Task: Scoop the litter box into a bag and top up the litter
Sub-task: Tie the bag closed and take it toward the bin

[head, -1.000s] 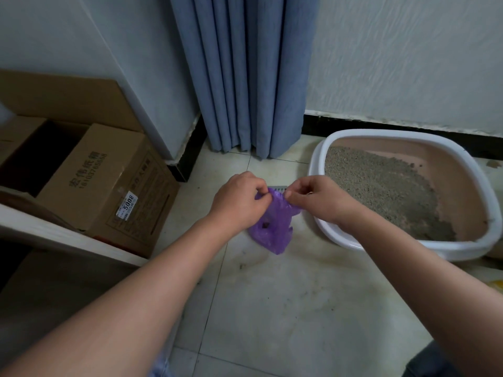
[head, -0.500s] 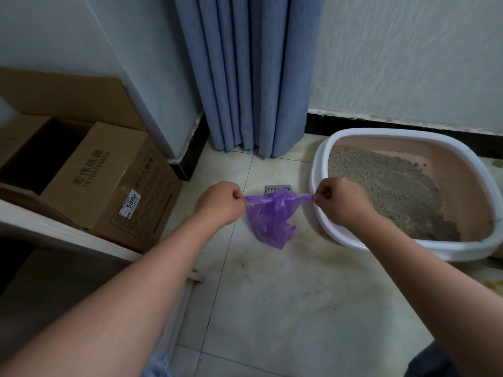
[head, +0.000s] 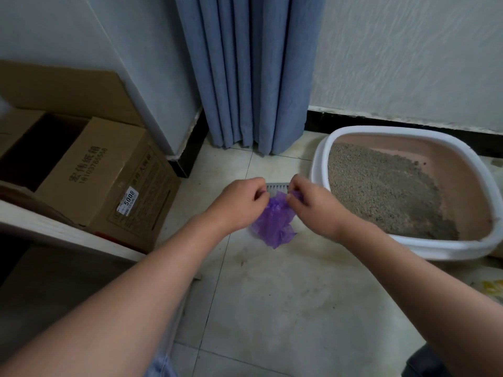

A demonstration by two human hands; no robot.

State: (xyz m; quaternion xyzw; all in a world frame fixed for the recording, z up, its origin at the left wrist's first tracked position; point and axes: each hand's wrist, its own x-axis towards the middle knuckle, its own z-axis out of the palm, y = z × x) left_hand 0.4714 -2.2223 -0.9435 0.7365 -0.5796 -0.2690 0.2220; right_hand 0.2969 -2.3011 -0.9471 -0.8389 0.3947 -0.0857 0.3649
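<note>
I am seeing one purple bag (head: pixel 275 224) hanging over the floor beside one litter box (head: pixel 321 156), my left hand (head: pixel 239 205) and right hand (head: pixel 315 208) pinching its top, knuckles up.

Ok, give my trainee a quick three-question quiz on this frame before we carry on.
1. True or false: both hands pinch the purple bag.
2. Where does the litter lie in the litter box? A) heaped toward one side, bare pink floor showing B) spread evenly C) none inside
3. What grey tool shows between the left hand and right hand?

Key: 1 true; 2 A; 3 the slotted scoop, mostly hidden.
</note>
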